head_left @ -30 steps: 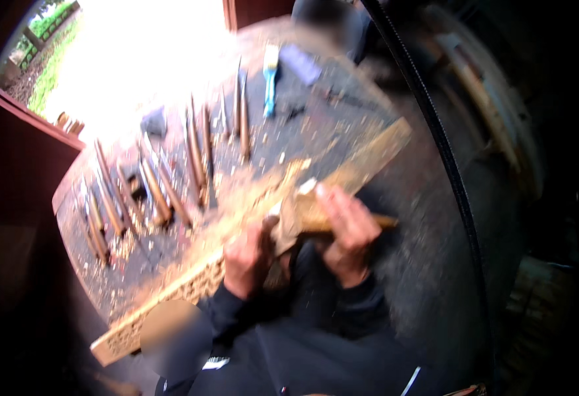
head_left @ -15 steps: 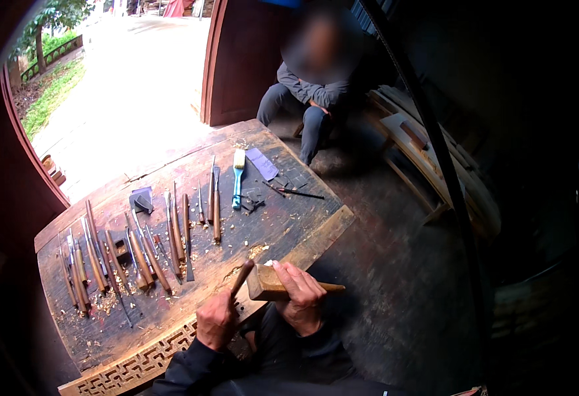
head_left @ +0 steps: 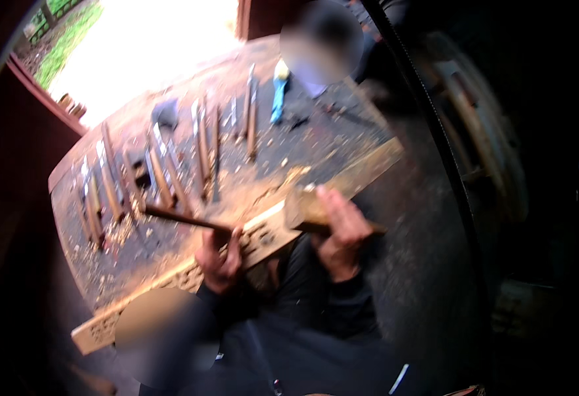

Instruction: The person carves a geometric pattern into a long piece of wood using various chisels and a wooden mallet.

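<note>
My left hand is closed around a carving chisel. Its brown wooden handle points left over the bench, and the blade end is hidden by my fingers. In my right hand is a wooden mallet, its block-shaped head turned toward the left hand. A long pale board with a cut fretwork pattern lies along the bench's near edge, just under both hands. The mallet head is over or against this board; blur hides whether they touch.
Several chisels lie in a row among shavings on the dark workbench. A blue brush and a purple sheet are at its far side. Wooden planks stand at the right. Another person sits beyond the bench.
The chisel has swung from nearly upright to lying almost flat, pointing left. The view has tilted down, so the bench sits higher and more of the fretwork board shows. The mallet stays in my right hand.
</note>
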Demonstrator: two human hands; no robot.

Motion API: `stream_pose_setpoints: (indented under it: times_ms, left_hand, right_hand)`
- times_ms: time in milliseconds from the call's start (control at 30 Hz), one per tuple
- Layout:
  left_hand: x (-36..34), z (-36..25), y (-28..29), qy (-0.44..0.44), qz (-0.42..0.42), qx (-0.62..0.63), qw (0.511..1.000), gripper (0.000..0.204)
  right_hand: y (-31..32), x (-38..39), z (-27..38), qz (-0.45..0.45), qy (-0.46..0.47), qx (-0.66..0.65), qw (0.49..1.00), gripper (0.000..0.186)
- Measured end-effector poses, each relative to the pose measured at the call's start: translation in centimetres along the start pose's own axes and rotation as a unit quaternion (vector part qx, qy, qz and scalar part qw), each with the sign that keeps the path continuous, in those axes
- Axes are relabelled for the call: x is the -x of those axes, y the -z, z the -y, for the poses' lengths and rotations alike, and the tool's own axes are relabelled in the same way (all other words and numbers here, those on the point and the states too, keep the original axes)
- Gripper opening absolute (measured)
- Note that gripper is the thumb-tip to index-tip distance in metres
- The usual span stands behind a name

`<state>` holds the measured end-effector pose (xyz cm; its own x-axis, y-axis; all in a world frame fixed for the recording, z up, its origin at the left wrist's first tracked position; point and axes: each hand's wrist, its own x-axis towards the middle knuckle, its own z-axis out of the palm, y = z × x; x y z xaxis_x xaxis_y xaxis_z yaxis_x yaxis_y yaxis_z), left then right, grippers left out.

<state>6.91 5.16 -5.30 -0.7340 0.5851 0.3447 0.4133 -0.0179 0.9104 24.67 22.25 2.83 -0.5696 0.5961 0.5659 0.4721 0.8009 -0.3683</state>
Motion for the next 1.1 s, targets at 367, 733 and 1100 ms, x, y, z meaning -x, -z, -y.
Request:
stream_pose_setpoints:
  times_ms: [367, 733, 1100]
  left_hand:
    - [0.6, -0.6, 0.0, 0.074, 0.003, 0.064, 0.995, 0.022]
    - [-0.4, -0.7, -2.1, 0.015, 0.050, 0.011, 0.999, 0.021]
    - [-0.6, -0.9, -2.5, -0.001, 0.038, -0.022, 0.999, 0.025]
  right_hand:
    - [-0.8, 0.1, -0.9, -0.024, 0.016, 0.030, 0.999, 0.055]
    - [-0.8, 0.2, -1.3, -0.024, 0.009, 0.028, 0.999, 0.056]
    - [-0.5, -0.1, -1.1, -0.031, 0.009, 0.016, 0.999, 0.056]
